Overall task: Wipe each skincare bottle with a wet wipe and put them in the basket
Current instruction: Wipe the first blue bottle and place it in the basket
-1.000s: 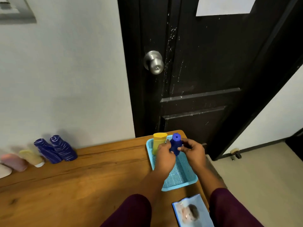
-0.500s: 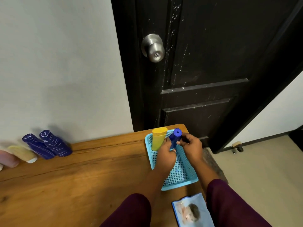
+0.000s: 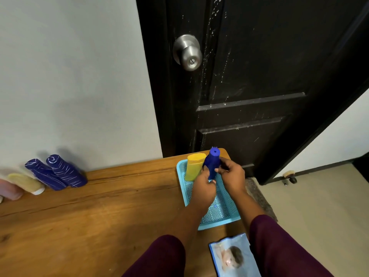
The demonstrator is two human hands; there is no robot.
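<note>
The left hand (image 3: 201, 186) has its fingers curled round the lower end of a dark blue bottle (image 3: 212, 163). The right hand (image 3: 231, 174) pinches the same bottle from the other side with thumb and fingers. The bottle is held nearly upright over the far end of a light blue mesh basket (image 3: 219, 223). Whether a wipe lies between the hands and the bottle cannot be told.

Just beside the blue bottle, to its left, a yellow bottle (image 3: 194, 166) stands in the far left corner of the basket. The basket sits at the right end of a wooden bench (image 3: 89, 216). Nearer the person, at the bench's edge between the two dark red sleeves, lies a flat pack of wipes (image 3: 233, 256) with a picture on it.

Well apart, at the far left of the bench, more bottles lean against a pale wall (image 3: 69, 76): two blue patterned bottles (image 3: 60, 173), a yellow tube (image 3: 26, 183) and a pink bottle (image 3: 10, 188) at the frame's edge.

Behind the basket stands a dark panelled door (image 3: 259, 76) with a round metal knob (image 3: 188, 52). To the right is a beige floor (image 3: 319, 206), with a rough mat (image 3: 259, 196) beside the bench.
</note>
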